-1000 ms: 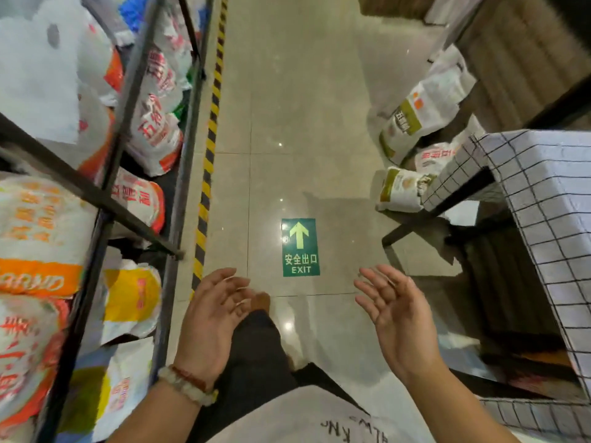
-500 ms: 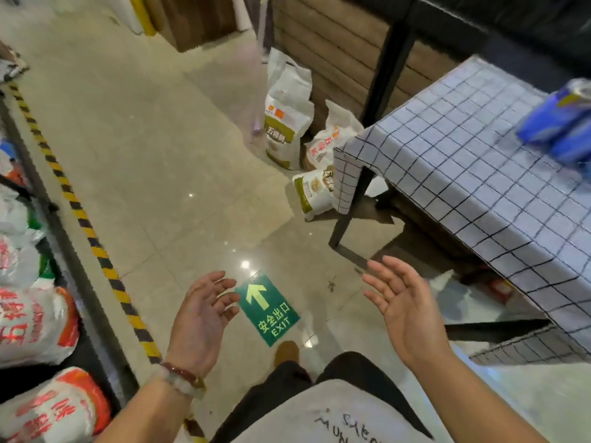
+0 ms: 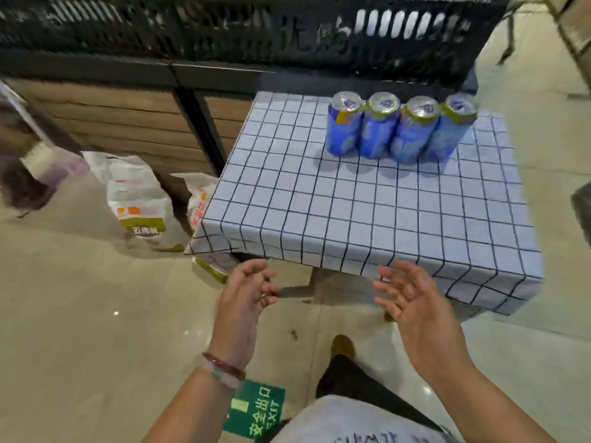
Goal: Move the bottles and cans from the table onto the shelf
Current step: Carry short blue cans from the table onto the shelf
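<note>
View swung from shelf to table

The grid-patterned white tablecloth table [image 3: 351, 212] now fills the view, four blue drink cans [image 3: 399, 127] standing in full sight at its far side.

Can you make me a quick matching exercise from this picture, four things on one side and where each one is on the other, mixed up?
Things:
1. blue cans
2. white sack
3. green exit sign
4. left hand

Places:
A. on the floor by the person's feet
B. on the floor, left of the table
C. empty, in the air before the table's near edge
D. in a row at the back of the checked tablecloth

Pairs: 1-D, 2-B, 3-A, 4-C
</note>
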